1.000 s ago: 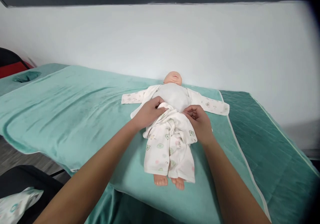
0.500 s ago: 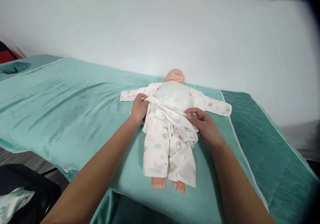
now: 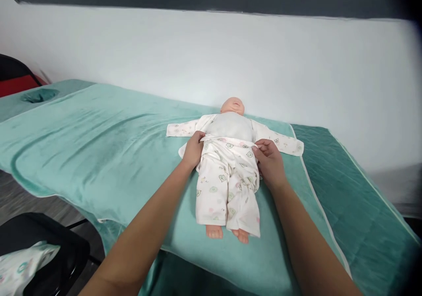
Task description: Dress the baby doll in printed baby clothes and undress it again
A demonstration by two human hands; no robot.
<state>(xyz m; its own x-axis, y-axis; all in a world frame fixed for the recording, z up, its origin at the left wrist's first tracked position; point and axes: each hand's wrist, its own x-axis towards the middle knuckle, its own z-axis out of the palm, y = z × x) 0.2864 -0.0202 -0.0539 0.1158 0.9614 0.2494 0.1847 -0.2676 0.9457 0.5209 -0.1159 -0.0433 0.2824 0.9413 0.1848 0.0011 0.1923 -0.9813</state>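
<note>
A baby doll (image 3: 232, 105) lies on its back with its head toward the wall and its arms spread. White patterned pants (image 3: 214, 190) cover its legs, and its bare feet stick out of the cuffs. Its patterned jacket (image 3: 285, 143) lies open at the front over a plain white torso (image 3: 230, 126). My left hand (image 3: 195, 148) pinches the waistband at the left side of the doll's waist. At the right side, my right hand (image 3: 268, 157) grips the same waistband between thumb and fingers. The waistband lies across the belly.
The doll rests on a light green sheet (image 3: 108, 155) over a bed by a white wall (image 3: 198, 54). Darker green quilted cover (image 3: 356, 208) shows at right. A black chair (image 3: 72, 252) with a white printed package (image 3: 29, 265) stands at lower left.
My right hand has raised its side of the waistband toward the doll's chest, so the pants now lie more evenly across the belly. The camera view has tilted up and shifted left.
</note>
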